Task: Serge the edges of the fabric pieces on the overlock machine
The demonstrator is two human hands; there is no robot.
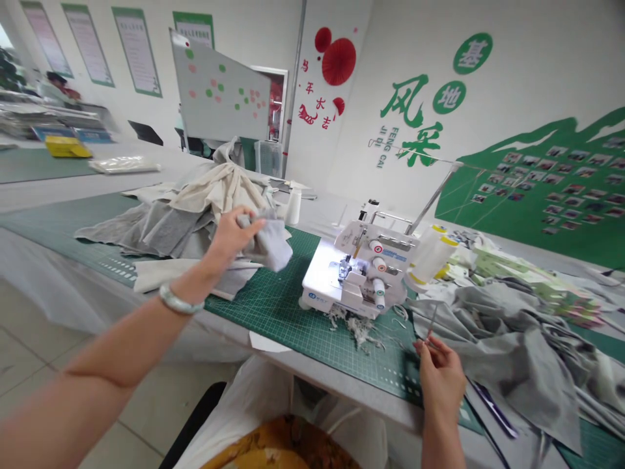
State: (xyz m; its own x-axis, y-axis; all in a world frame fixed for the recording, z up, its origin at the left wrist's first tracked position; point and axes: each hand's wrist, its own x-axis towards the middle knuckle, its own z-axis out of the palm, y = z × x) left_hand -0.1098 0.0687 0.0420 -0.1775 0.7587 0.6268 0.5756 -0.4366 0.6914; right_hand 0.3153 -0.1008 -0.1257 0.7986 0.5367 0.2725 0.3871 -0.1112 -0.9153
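Note:
My left hand (pixel 233 236) is closed on a folded piece of grey fabric (pixel 276 246), held up over the cutting mat, left of a white overlock machine (pixel 361 267). Behind and beside that hand lies a heap of beige and grey cloth pieces (pixel 166 221). My right hand (pixel 442 372) is low at the mat's front edge, right of the machine. Its fingers pinch a slim, pointed metal tool (pixel 433 319) whose tip points up; its exact kind is unclear. The machine's lamp lights its needle area.
Thread trimmings (pixel 361 331) lie before the machine. Thread cones (pixel 432 257) stand behind its right side. Grey cloth (pixel 517 345) is piled at the right, near dark-handled scissors (pixel 495 410). The green cutting mat (pixel 278 312) covers the table. Another person (pixel 56 90) sits far left.

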